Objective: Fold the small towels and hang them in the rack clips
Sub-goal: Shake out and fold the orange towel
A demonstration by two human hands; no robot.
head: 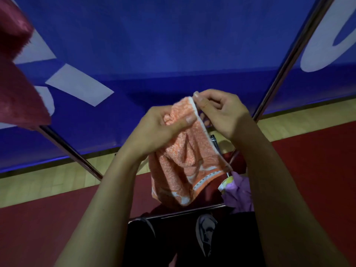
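Observation:
A small orange towel (183, 162) with a white hem and a patterned border hangs crumpled in the middle of the view. My left hand (159, 128) grips its upper bunched part, thumb pressed near the hem. My right hand (223, 110) pinches the white top edge between thumb and forefinger. A dark red towel (17, 79) hangs at the upper left from the metal rack. The rack's rods (289, 60) run diagonally on both sides, and a clip (214, 141) shows just behind the orange towel.
A purple cloth (238, 193) lies below right of the towel by a horizontal rack bar (173, 215). A blue banner with white shapes (154, 45) fills the background. Below are a wooden floor strip (48, 182) and red flooring (317, 160).

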